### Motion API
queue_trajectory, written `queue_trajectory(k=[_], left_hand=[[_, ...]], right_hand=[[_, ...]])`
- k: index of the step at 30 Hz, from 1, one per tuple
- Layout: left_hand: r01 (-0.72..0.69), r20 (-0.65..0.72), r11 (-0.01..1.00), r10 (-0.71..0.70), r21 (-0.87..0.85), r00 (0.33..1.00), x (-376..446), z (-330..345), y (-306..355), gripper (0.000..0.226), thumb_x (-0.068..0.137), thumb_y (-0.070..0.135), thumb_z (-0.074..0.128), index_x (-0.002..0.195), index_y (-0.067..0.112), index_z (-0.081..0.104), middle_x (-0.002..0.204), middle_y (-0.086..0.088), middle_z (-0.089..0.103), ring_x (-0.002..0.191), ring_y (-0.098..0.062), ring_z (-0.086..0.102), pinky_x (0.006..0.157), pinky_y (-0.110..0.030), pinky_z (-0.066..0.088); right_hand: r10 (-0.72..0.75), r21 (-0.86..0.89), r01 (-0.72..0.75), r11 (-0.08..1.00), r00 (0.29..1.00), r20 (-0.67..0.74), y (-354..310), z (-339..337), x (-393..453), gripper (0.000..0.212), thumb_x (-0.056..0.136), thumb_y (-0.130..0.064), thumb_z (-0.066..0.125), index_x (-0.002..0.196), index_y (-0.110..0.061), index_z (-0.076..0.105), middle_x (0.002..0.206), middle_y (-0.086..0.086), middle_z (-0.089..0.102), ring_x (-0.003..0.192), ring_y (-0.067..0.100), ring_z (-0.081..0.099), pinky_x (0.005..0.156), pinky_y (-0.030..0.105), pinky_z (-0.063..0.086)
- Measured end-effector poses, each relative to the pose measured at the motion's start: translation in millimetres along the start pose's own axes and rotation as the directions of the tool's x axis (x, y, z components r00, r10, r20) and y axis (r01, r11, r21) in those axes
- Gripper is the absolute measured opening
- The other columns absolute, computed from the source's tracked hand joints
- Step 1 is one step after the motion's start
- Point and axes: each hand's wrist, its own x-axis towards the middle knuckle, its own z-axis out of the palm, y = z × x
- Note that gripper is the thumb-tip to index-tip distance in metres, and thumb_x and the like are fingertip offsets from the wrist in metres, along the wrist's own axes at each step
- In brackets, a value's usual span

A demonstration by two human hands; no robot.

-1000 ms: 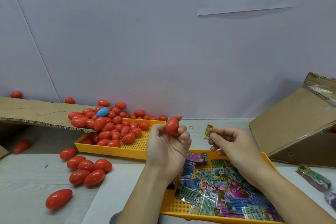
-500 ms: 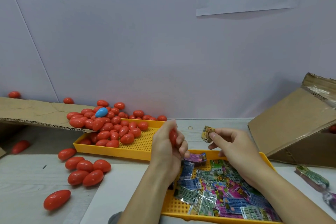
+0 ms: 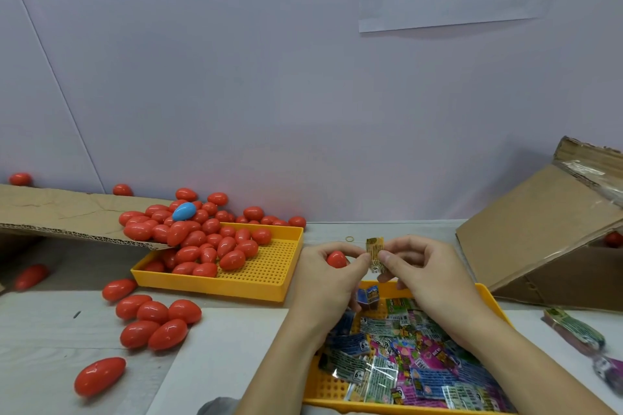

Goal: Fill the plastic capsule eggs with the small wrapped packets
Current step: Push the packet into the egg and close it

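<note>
My left hand [image 3: 323, 276] grips a red capsule egg [image 3: 336, 259], with only part of the egg showing between the fingers. My right hand [image 3: 421, 271] pinches a small yellow wrapped packet [image 3: 375, 253] between thumb and fingers. The left fingertips touch the same packet. Both hands hover above the back edge of a yellow tray [image 3: 485, 295] holding several colourful wrapped packets [image 3: 404, 360]. A blue packet [image 3: 369, 296] stands at that tray's back edge.
A second yellow tray [image 3: 269, 276] on the left holds many red eggs [image 3: 209, 242] and one blue egg [image 3: 184, 211] spilling off a cardboard flap [image 3: 67, 212]. Loose red eggs [image 3: 153, 323] lie on the table at the left. A cardboard box [image 3: 546, 232] stands at the right.
My hands have come together: the left hand with the egg moved right and the right hand brought the packet to meet the left fingertips.
</note>
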Motion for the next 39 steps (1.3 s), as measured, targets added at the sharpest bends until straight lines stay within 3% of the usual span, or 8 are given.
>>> queue_trajectory(k=[8,18,21,25,28,32,36,39], left_hand=[[-0.028,-0.031,0.999,0.027,-0.028,0.999,0.7,-2.1,-0.6,0.013,0.086,0.022,0.078,0.073,0.023,0.075,0.051,0.004,0.061,0.033,-0.015,0.051,0.04,-0.026,0.044],[0.012,-0.08,0.993,-0.022,-0.113,0.997,2.7,-3.3,-0.5,0.01,0.086,0.019,0.076,0.078,0.014,0.074,0.044,0.003,0.054,0.033,-0.014,0.047,0.042,-0.025,0.043],[-0.004,-0.124,0.994,-0.009,-0.108,0.992,4.3,-4.9,-0.9,0.008,0.087,0.017,0.075,0.081,0.012,0.074,0.044,0.005,0.053,0.034,-0.013,0.047,0.043,-0.027,0.044],[-0.091,-0.143,0.993,0.101,0.077,0.985,3.6,-2.9,-0.8,0.006,0.088,0.022,0.075,0.082,0.022,0.075,0.059,0.011,0.061,0.051,-0.011,0.056,0.051,-0.029,0.046],[-0.131,-0.108,0.982,0.146,0.135,0.983,3.6,-1.9,-1.7,0.005,0.089,0.022,0.074,0.084,0.022,0.074,0.06,0.014,0.061,0.051,-0.01,0.055,0.052,-0.025,0.044],[-0.216,-0.025,0.953,0.227,0.213,0.974,1.5,0.1,1.5,0.01,0.089,0.021,0.073,0.083,0.029,0.074,0.057,0.023,0.059,0.057,-0.003,0.056,0.062,-0.015,0.044],[-0.266,0.028,0.933,0.267,0.244,0.963,-1.1,1.7,4.9,0.012,0.089,0.019,0.074,0.083,0.029,0.075,0.06,0.024,0.061,0.062,0.001,0.058,0.063,-0.01,0.045],[-0.258,0.013,0.94,0.262,0.221,0.965,-1.6,1.7,4.4,0.008,0.089,0.02,0.074,0.084,0.027,0.075,0.055,0.014,0.054,0.054,-0.004,0.051,0.056,-0.014,0.043]], right_hand=[[0.004,0.013,-0.004,1.0,1.0,-0.013,0.9,-2.4,0.7,0.009,0.09,-0.018,0.07,0.085,-0.022,0.076,0.078,-0.006,0.074,0.074,0.004,0.067,0.058,0.018,0.051],[0.1,0.051,-0.098,0.994,0.994,-0.037,-2.7,-5.1,2.5,0.01,0.085,-0.015,0.076,0.077,-0.019,0.078,0.073,-0.001,0.074,0.066,0.004,0.067,0.063,0.028,0.049],[0.104,0.071,-0.105,0.992,0.994,0.016,-4.1,-6.7,2.1,0.014,0.086,-0.012,0.074,0.073,-0.019,0.077,0.072,0.0,0.073,0.068,0.006,0.067,0.064,0.028,0.049],[0.114,0.162,-0.142,0.977,0.979,0.167,-5.2,-5.6,-0.3,0.015,0.088,-0.014,0.07,0.074,-0.018,0.074,0.077,-0.001,0.068,0.079,0.013,0.066,0.067,0.03,0.049],[0.137,0.222,-0.191,0.956,0.962,0.236,-7.2,-5.9,-1.0,0.017,0.084,-0.029,0.071,0.079,-0.013,0.073,0.081,0.0,0.066,0.078,0.013,0.062,0.061,0.029,0.046],[0.223,0.228,-0.261,0.938,0.958,0.178,-9.8,-3.1,2.1,0.054,0.081,-0.058,0.061,0.083,-0.005,0.07,0.076,0.001,0.062,0.069,0.013,0.056,0.057,0.03,0.04],[0.234,0.197,-0.25,0.948,0.967,0.101,-8.3,-1.2,3.7,0.038,0.094,-0.041,0.058,0.078,-0.009,0.072,0.074,0.001,0.058,0.067,0.012,0.052,0.056,0.028,0.04],[0.189,0.209,-0.209,0.955,0.975,0.114,-7.8,-1.7,2.2,0.03,0.097,-0.029,0.059,0.076,-0.013,0.074,0.077,0.003,0.055,0.072,0.012,0.052,0.059,0.028,0.041]])
